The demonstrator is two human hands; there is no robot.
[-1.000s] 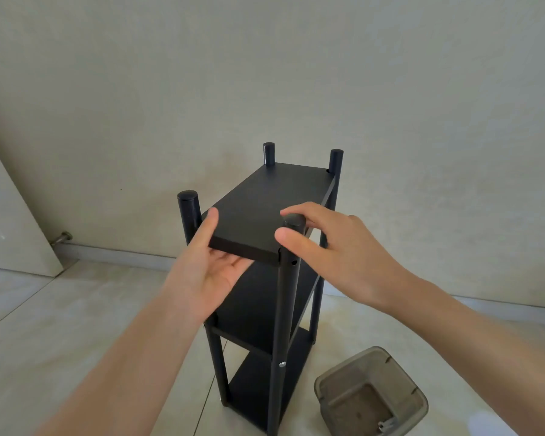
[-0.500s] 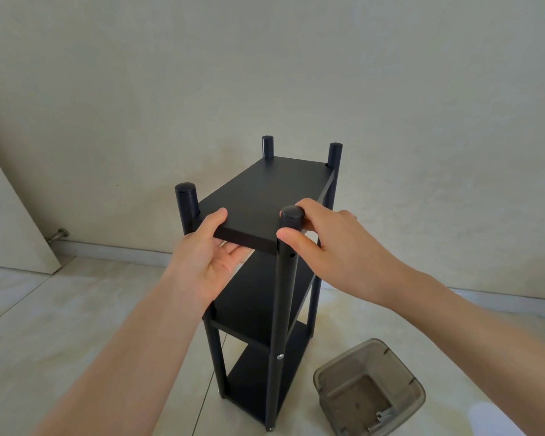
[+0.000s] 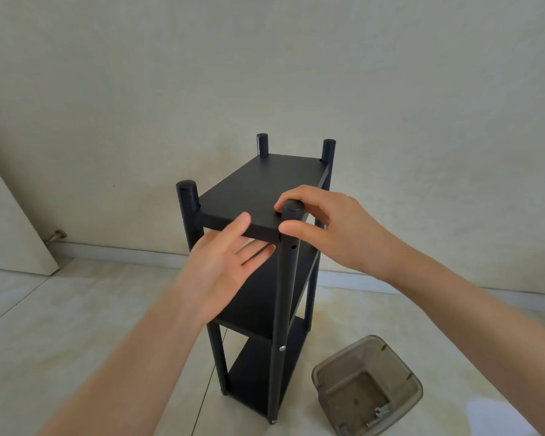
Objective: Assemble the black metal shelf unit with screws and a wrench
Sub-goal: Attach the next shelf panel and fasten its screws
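The black shelf unit stands upright on the floor, with four round posts and three boards. Its top board [image 3: 265,190] sits between the post tops. My right hand [image 3: 331,228] curls round the top of the near right post [image 3: 288,278], thumb in front and fingers behind on the board's corner. My left hand [image 3: 224,265] is spread, palm up, just below the top board's near edge, its thumb against that edge. A silver screw head [image 3: 282,348] shows lower on the near right post, and an empty hole [image 3: 293,247] lies near its top.
A translucent grey plastic bin [image 3: 367,385] sits on the tiled floor at the lower right, with a few small metal parts [image 3: 380,413] inside. A plain wall is behind the shelf. A white door [image 3: 10,228] and a door stopper [image 3: 55,236] are at the left.
My left hand has let go of the top board's near edge and now lies spread beneath it. My right hand stays on the near right post top.
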